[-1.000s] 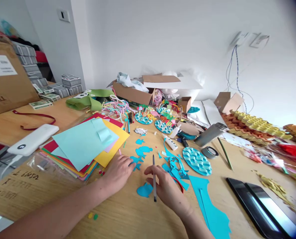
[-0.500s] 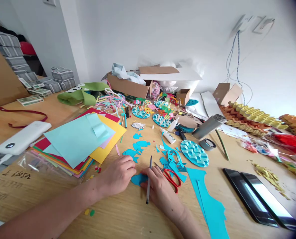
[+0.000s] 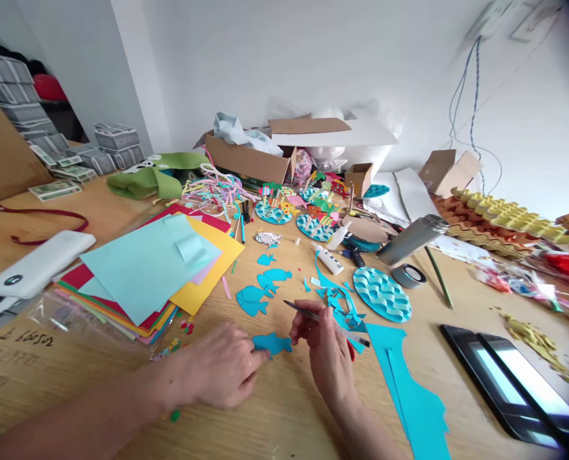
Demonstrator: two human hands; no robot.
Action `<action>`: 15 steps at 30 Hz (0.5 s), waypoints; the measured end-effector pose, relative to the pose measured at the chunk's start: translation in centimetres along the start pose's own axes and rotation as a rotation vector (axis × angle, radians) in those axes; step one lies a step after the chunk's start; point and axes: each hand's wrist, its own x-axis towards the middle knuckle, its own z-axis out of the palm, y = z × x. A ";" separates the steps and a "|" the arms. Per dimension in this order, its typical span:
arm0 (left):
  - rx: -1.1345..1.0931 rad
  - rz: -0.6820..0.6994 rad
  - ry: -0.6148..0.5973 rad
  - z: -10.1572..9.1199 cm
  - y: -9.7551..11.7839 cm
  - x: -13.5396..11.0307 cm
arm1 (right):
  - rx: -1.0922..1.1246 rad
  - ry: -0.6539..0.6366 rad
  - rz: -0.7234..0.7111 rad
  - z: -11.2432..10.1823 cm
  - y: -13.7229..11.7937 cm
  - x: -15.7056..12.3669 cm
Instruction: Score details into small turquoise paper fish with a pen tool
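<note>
My left hand (image 3: pixel 221 367) rests on the wooden table (image 3: pixel 274 415) with its fingers pinched on the edge of a blue paper fish cut-out (image 3: pixel 273 344). My right hand (image 3: pixel 325 348) is closed around a grey pencil (image 3: pixel 313 315) that points up and to the left, just right of that fish. Other blue fish cut-outs (image 3: pixel 253 299) lie a little farther away. Red-handled scissors (image 3: pixel 350 350) are mostly hidden behind my right hand.
A stack of coloured paper sheets (image 3: pixel 154 268) lies left. Blue paper scraps (image 3: pixel 341 303), a blue wavy disc (image 3: pixel 382 294), a glue bottle (image 3: pixel 327 259), a tape roll (image 3: pixel 409 276), a metal flask (image 3: pixel 411 239) and a tablet (image 3: pixel 514 377) sit right. A white power bank (image 3: pixel 37 263) lies at far left.
My left hand slid nearer and took hold of the blue fish. My right hand swung the pencil from upright to slanting left. The camera shifted slightly.
</note>
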 end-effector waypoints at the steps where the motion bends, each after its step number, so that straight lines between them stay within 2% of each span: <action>1: -0.001 -0.028 -0.043 -0.1 0.2 0.0 | 0.016 0.028 0.014 -0.1 0.2 0.1; 4: 0.014 -0.052 -0.120 -0.4 0.7 0.2 | 0.041 0.078 0.048 -0.3 0.6 0.2; 7: 0.069 -0.045 -0.136 -0.4 0.9 0.4 | 0.048 0.047 0.087 -0.2 1.0 0.0; 10: 0.138 -0.055 -0.113 0.2 0.9 0.4 | -0.002 -0.013 0.119 0.1 1.4 -0.3; 15: 0.196 -0.076 -0.036 1.0 1.2 0.2 | -0.080 -0.059 0.087 0.6 1.9 -0.4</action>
